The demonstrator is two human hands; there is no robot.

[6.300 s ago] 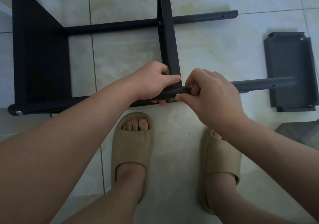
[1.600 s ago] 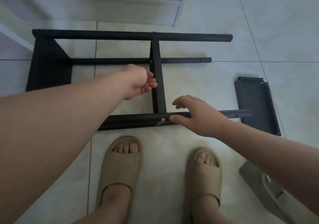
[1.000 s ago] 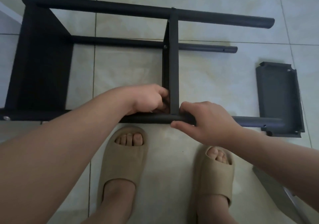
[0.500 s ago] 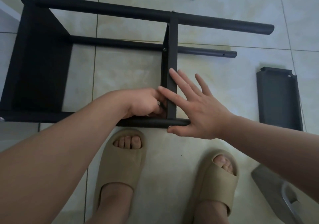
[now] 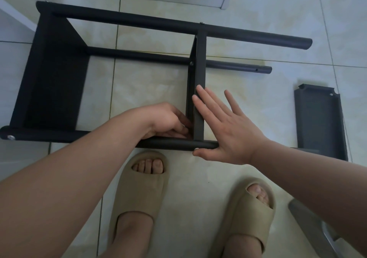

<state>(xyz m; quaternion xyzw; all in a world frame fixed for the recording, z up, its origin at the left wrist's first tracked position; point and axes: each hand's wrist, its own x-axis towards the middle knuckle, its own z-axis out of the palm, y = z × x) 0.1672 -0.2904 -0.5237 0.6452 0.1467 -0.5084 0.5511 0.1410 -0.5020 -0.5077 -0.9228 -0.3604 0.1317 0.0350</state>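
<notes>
Here's the black frame (image 5: 57, 82), down on the tiled floor (image 5: 149, 90), and all the action is at its crossbar (image 5: 199, 63), the flat piece running between the long tubes.

The left hand (image 5: 168, 118) is tucked into the corner on the left of the crossbar, right where it meets the near tube (image 5: 168, 143). Its fingers are curled in tight against the joint, back of the hand up. From here I can't tell whether they pinch something small or only press into the corner, because the fingertips are hidden.

On the other side of the crossbar, the right hand (image 5: 228, 130) is flat and wide. Its fingers (image 5: 204, 102) are straight and spread apart, the first two lying against the crossbar's right face. The palm sits over the near tube, just right of the crossbar. The thumb stretches out along the underside of the tube, its tip right below a small silver screw head (image 5: 196, 148) at the foot of the crossbar. That hand grips nothing; it only presses.

Well to the right of the crossbar, a grey panel (image 5: 319, 122) lies flat on the tiles. Nearer me than the crossbar stand two beige slippers (image 5: 139, 186), one to either side of its line, toes towards the tube. Further right and nearer again, a grey piece (image 5: 309, 224) pokes out from under the right forearm.
</notes>
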